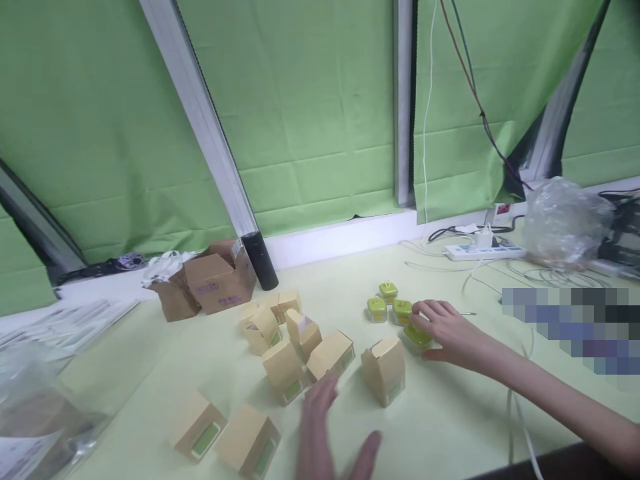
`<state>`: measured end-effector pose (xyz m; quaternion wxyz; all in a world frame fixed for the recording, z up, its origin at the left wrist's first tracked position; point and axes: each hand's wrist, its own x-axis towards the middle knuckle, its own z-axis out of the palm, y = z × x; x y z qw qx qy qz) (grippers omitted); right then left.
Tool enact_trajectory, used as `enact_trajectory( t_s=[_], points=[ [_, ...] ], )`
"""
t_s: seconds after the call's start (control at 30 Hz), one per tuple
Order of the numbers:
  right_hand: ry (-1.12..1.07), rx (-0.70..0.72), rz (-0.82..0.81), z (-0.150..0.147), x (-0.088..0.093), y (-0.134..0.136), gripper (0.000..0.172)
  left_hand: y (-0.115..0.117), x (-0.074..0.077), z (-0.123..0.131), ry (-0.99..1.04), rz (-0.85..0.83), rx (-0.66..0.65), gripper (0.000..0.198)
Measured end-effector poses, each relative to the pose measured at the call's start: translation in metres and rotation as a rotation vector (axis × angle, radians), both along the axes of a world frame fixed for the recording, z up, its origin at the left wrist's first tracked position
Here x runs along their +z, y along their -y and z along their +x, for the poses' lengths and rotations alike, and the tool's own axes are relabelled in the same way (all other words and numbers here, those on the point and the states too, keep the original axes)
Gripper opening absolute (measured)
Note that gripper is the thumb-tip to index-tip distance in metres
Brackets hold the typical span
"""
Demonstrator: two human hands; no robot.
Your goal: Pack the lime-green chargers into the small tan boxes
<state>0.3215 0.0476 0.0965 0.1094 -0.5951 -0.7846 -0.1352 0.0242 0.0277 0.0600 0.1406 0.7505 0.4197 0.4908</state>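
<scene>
My right hand [447, 333] reaches in from the right, its fingers and thumb closed around a small clear container with a green lid [416, 335] on the table. The fingers cover part of that container. Just beyond it, three similar green-lidded containers [377, 307] stand close together. At the bottom middle, my left hand [320, 427] is open and slightly blurred, thumb and fingers apart. Its fingertips are near a tan cardboard box [331, 353] with a small window. Another such box [385, 370] stands upright between my hands. Several more tan boxes [284, 373] lie to the left.
Brown cardboard cartons [220, 277] and a black cylinder [260, 260] stand at the back. A white power strip [485, 252], loose cables and a clear plastic bag [567, 220] occupy the back right. Another plastic bag [35, 400] and flat white stacks [65, 320] lie left.
</scene>
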Motion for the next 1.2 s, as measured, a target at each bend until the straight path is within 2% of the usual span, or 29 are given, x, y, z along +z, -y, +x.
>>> enact_trajectory(
  t_s=[0.03, 0.1, 0.17, 0.27, 0.33, 0.4, 0.47, 0.53, 0.67, 0.77, 0.87, 0.93, 1.03, 1.13, 1.2],
  points=[
    [-0.006, 0.013, 0.01, -0.003, -0.001, 0.0, 0.035, -0.002, 0.0, 0.021, 0.031, -0.098, -0.093, 0.058],
    [-0.03, 0.041, -0.001, -0.008, 0.002, 0.003, 0.03, -0.007, 0.0, 0.053, 0.077, -0.257, -0.166, 0.067],
    [-0.073, 0.061, -0.065, -0.011, 0.007, 0.008, 0.025, -0.014, -0.003, 0.067, 0.107, -0.378, -0.2, 0.061],
    [-0.199, 0.113, -0.204, -0.008, 0.016, 0.017, 0.022, -0.018, -0.014, 0.065, 0.152, -0.435, -0.276, 0.047],
    [-0.34, 0.133, -0.274, -0.004, 0.023, 0.02, 0.025, -0.016, -0.023, 0.059, 0.217, -0.415, -0.342, 0.046],
    [-0.548, 0.113, -0.305, -0.006, 0.033, 0.021, 0.033, -0.011, -0.03, 0.056, 0.287, -0.415, -0.413, 0.047],
    [-0.776, 0.104, -0.28, -0.017, 0.044, 0.02, 0.05, -0.007, -0.031, 0.055, 0.311, -0.457, -0.462, 0.048],
    [-0.928, 0.163, -0.27, -0.034, 0.054, 0.019, 0.059, -0.003, -0.028, 0.056, 0.291, -0.531, -0.464, 0.052],
    [-0.974, 0.274, -0.421, -0.063, 0.067, 0.023, 0.048, 0.003, -0.02, 0.057, 0.238, -0.661, -0.329, 0.059],
    [-0.946, 0.215, -0.492, -0.063, 0.065, 0.029, 0.052, 0.005, -0.02, 0.057, 0.278, -0.635, -0.275, 0.054],
    [-0.86, 0.154, -0.517, -0.051, 0.06, 0.036, 0.053, 0.005, -0.024, 0.057, 0.371, -0.582, -0.311, 0.056],
    [-0.828, 0.125, -0.528, -0.045, 0.057, 0.038, 0.046, 0.004, -0.028, 0.056, 0.387, -0.55, -0.346, 0.06],
    [-0.833, 0.101, -0.582, -0.048, 0.056, 0.04, 0.041, 0.001, -0.033, 0.054, 0.313, -0.461, -0.395, 0.055],
    [-0.779, 0.161, -0.648, -0.055, 0.055, 0.043, 0.032, -0.003, -0.034, 0.052, 0.23, -0.352, -0.434, 0.05],
    [-0.785, 0.176, -0.621, -0.058, 0.05, 0.047, 0.032, -0.004, -0.033, 0.051, 0.194, -0.325, -0.448, 0.052]
  ],
)
